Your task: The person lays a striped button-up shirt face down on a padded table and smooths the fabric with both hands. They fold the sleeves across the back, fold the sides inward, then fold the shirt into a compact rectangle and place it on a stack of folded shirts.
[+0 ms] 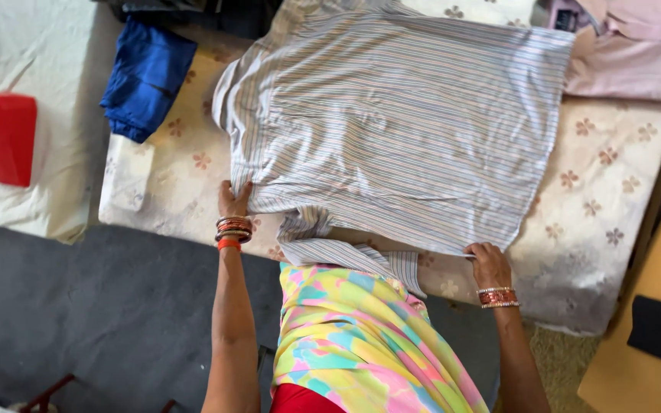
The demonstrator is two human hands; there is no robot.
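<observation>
- Fingers (232, 191) of the left hand (232, 203) pinch the striped shirt (399, 122) at its near-left corner.
- Right hand (488, 262) grips the near-right hem, fingers curled.
- Shirt lies flat on the floral pad (606, 191).

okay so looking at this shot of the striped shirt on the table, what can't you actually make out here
Head view, the only one:
- Left hand: fingertips tucked under the striped shirt, so its grip cannot be judged.
- Right hand: fingertips hidden at the shirt's hem.
- Shirt collar end: cut off by the top edge.
- Red tape dispenser: partly cut off by the left edge.
- Blue cloth: folded, so what kind of garment it is cannot be told.
</observation>
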